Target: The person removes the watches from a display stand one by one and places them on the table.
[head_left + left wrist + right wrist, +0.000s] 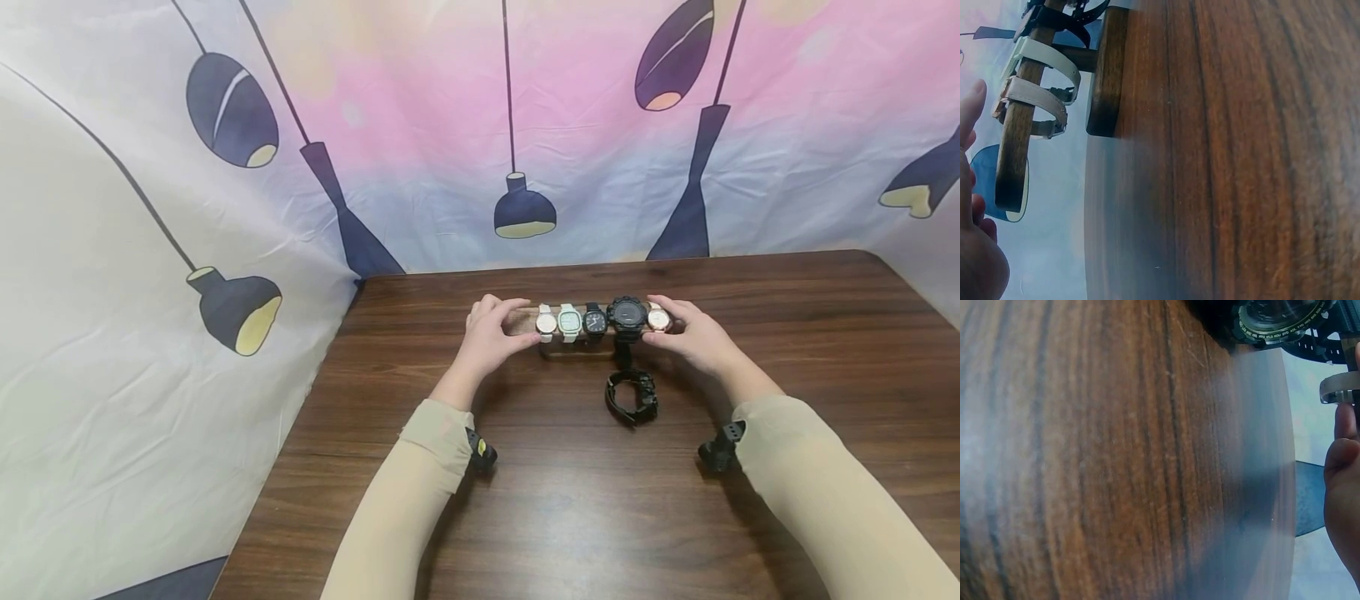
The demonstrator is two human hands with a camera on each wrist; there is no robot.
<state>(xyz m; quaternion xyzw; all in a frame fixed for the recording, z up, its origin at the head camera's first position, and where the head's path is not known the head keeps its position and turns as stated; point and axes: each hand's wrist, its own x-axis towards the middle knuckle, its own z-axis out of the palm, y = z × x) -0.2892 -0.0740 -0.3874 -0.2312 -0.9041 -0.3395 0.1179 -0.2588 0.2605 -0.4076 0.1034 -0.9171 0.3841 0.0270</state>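
A wooden watch stand [1011, 165] holds several wristwatches along its bar. From the left come a white-strapped round watch [546, 323], a mint square watch [570, 322], a black watch [595, 322] and a bulky black watch [627, 314]. A gold-cased wristwatch [658, 318] sits at the right end. My right hand [697, 337] pinches around that one, thumb in front and finger behind. At the other end, my left hand [487, 333] spreads thumb and fingers around the bar's tip; the left wrist view shows them beside the wood, uncurled.
A loose black watch [632, 398] stands on its strap loop on the brown wooden table [570, 517], in front of the stand. Behind the table hangs a cloth backdrop [435, 183] printed with lamps. A small black camera [482, 454] is worn at the left wrist.
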